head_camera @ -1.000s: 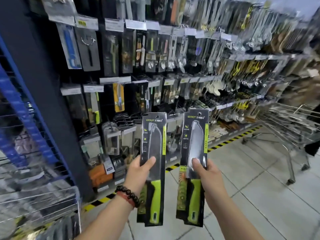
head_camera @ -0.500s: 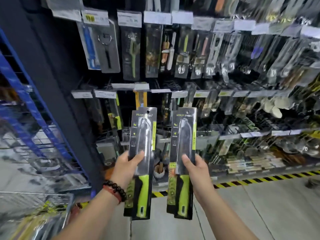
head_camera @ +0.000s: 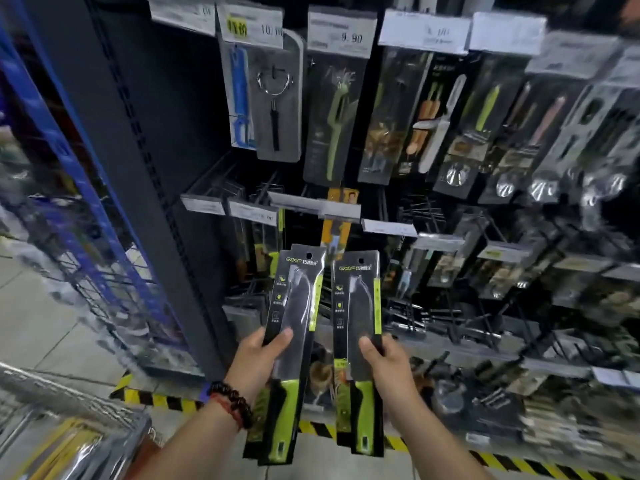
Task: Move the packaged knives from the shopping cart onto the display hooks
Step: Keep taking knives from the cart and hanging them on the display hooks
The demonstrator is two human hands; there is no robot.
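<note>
Two knife packs [head_camera: 292, 341] [head_camera: 360, 341] side by side before the hook rack [head_camera: 450, 237]

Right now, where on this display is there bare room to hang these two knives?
The left hand and right hand each hold a packaged knife. Bare hooks jut right of the orange package, below the carrot peeler pack. The upper row and the right side are packed tight.

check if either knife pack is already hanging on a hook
No, the left hand holds the left knife pack and the right hand holds the right knife pack, both in front of the display, below the hooks.
</note>
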